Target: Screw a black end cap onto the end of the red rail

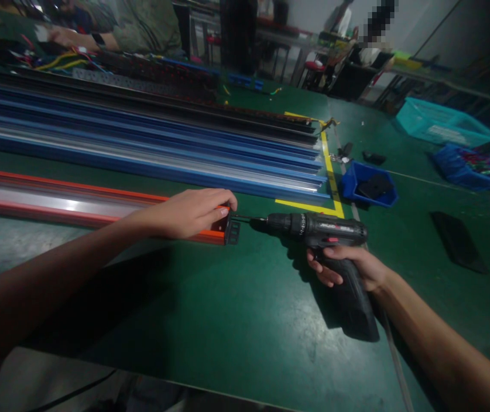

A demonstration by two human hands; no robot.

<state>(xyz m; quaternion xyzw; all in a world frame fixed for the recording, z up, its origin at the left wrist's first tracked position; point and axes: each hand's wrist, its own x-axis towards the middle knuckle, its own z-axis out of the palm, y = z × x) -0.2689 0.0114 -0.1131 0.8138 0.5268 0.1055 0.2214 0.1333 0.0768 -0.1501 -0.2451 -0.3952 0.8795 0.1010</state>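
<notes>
A long orange-edged metal profile [73, 201] lies along the left of the green table. My left hand [191, 213] rests over its right end, with curled fingers gripping the black end cap [230, 229]. In my right hand [348, 264] is a black cordless drill [331, 229], its handle wrapped by my fingers and the index finger near the trigger. The drill points left, and its long thin bit [247, 218] reaches the end cap. Whether the tip sits in a screw is too small to tell.
Behind lie several blue and black profiles [150, 154], ending near yellow tape [331, 171]. A small blue bin [369, 184] holds black parts. A teal bin [446, 125], another blue bin [477, 167] and a flat black piece [458, 241] are rightward. A co-worker's arm [94, 41] is across the table.
</notes>
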